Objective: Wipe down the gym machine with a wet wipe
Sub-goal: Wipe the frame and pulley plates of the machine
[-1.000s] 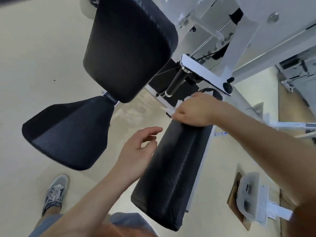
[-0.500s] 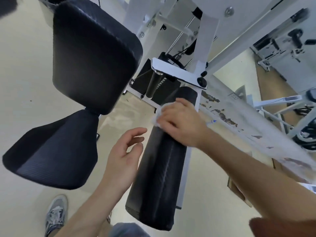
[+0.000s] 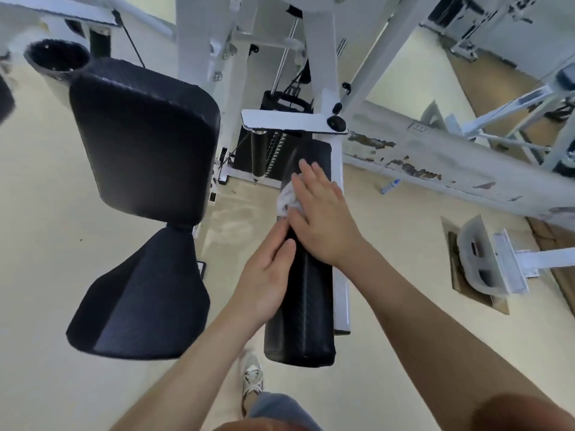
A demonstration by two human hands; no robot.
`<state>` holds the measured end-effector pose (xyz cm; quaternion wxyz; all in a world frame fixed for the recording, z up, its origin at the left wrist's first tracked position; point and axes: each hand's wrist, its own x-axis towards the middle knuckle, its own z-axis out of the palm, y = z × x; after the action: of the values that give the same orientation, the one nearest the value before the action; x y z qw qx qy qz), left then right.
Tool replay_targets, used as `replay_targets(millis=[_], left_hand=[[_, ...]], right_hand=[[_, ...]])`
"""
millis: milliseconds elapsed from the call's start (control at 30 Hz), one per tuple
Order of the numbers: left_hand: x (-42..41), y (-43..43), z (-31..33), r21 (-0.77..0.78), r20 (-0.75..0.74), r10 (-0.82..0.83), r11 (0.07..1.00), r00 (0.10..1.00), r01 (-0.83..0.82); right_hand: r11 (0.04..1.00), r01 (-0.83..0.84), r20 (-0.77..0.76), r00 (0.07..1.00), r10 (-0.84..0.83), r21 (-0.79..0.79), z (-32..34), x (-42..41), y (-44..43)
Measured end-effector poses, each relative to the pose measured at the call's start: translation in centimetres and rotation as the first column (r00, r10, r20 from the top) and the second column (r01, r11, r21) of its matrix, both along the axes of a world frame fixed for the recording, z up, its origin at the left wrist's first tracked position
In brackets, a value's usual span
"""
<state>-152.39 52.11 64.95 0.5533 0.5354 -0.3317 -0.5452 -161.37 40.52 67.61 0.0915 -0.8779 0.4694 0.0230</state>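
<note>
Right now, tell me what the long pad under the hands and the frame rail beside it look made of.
Long pad: likely black vinyl or leatherette; fine ribbed texture, dull sheen.
Frame rail: white-painted metal, probably steel; hard flat faces, smooth gloss.

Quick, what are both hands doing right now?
Left hand: open, resting against the side of the long black pad.
Right hand: open, pressing the wet wipe flat on that pad.
</note>
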Motion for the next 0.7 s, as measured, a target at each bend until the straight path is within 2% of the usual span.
replay_targets(millis=[100,167,267,367,467,500,567,633,700], left_hand=[[0.9,1.4,-0.2,0.037,-0.002,0.100,0.994,0.995,-0.100],[1.1,2.3,-0.6,0.048,0.023,0.101,0.994,0.995,-0.102],[0.6,2.3,-1.2,0.058,0.084,0.071,0.995,0.994,-0.076],[0.3,0.5,-0.9,0.031,0.142,0.031,0.999,0.989,-0.036],[0.1,-2.3,0.0,0.036,0.155,-0.011,0.999,0.988,0.006],[0.1,-3.5,0.2,0.045,0.167,-0.014,0.999,0.986,0.006],[0.0,-6.2,0.1,0.067,0.212,-0.012,0.998,0.977,-0.002],[0.0,-8.7,0.3,0.087,0.258,0.018,0.995,0.966,-0.042],[-0.2,-11.1,0.5,0.098,0.301,0.056,0.991,0.952,-0.089]], right_hand=[[0.997,-0.083,0.100,0.992,0.083,-0.005,0.2,-3.0,9.8],[0.994,-0.104,0.068,0.992,0.105,-0.013,0.2,-4.3,13.3],[1.000,-0.021,0.021,1.000,0.021,0.007,0.4,-2.8,9.8],[0.996,0.084,0.066,0.994,-0.085,0.026,0.0,-1.0,3.0],[0.994,0.112,0.073,0.991,-0.112,0.012,-0.6,0.5,-2.7],[0.995,0.103,0.111,0.988,-0.104,0.016,-0.9,0.9,-4.3],[0.995,0.072,0.294,0.952,-0.087,0.062,-1.5,1.2,-7.0],[0.990,0.041,0.489,0.866,-0.101,0.131,-2.1,0.7,-9.3],[0.983,0.007,0.599,0.792,-0.119,0.186,-2.7,-0.3,-11.0]])
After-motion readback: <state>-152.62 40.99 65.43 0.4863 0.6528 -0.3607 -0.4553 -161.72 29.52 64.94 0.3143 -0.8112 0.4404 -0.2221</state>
